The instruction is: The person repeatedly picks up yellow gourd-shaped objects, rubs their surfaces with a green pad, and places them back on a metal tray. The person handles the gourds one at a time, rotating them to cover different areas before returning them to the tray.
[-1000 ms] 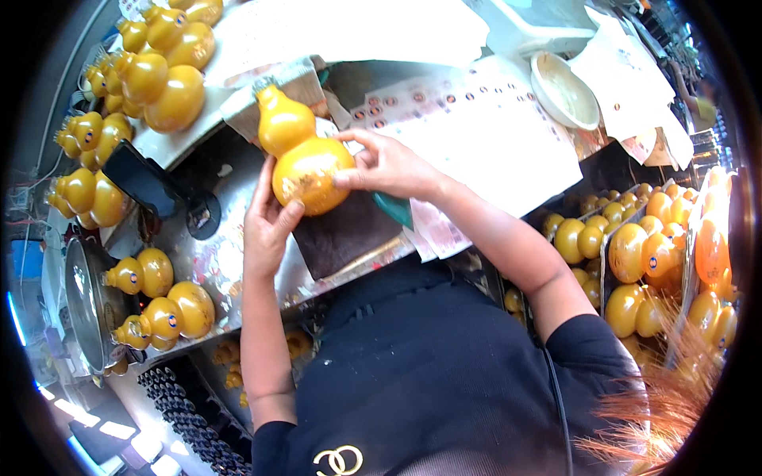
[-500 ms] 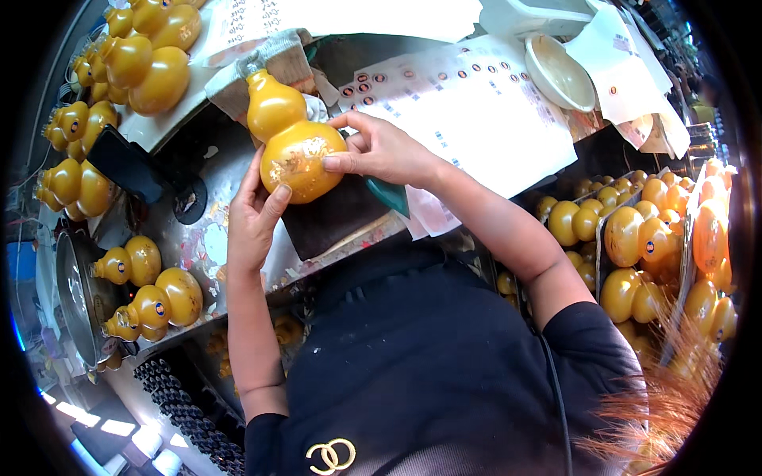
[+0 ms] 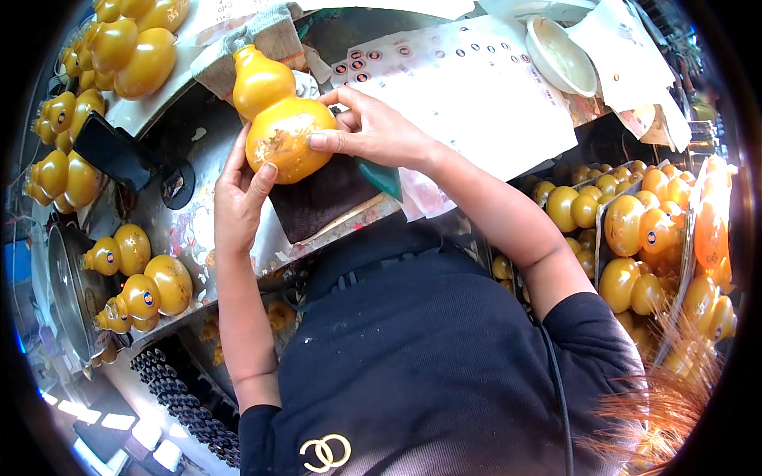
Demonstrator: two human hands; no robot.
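Note:
A glossy yellow gourd-shaped bottle, with gold decoration on its wide lower bulb, is held between my two hands above the workbench. Its narrow neck tilts toward the far side, close to a folded grey-white cloth. My left hand supports the lower bulb from the near left, thumb against its side. From the right, my right hand grips the same bulb, thumb pressed on its front near the decoration. Below the bottle lies a dark brown pad at the bench edge, with a green object beside it.
Sticker sheets and a white bowl lie at the back right. More gourd bottles stand at left beside a round metal pan and a phone on a stand. Crates of gourd bottles fill the right.
Both hands keep hold of the gourd bottle. Bottle, hands and most of the bench appear shifted slightly left and up in the picture, as the view has moved a little.

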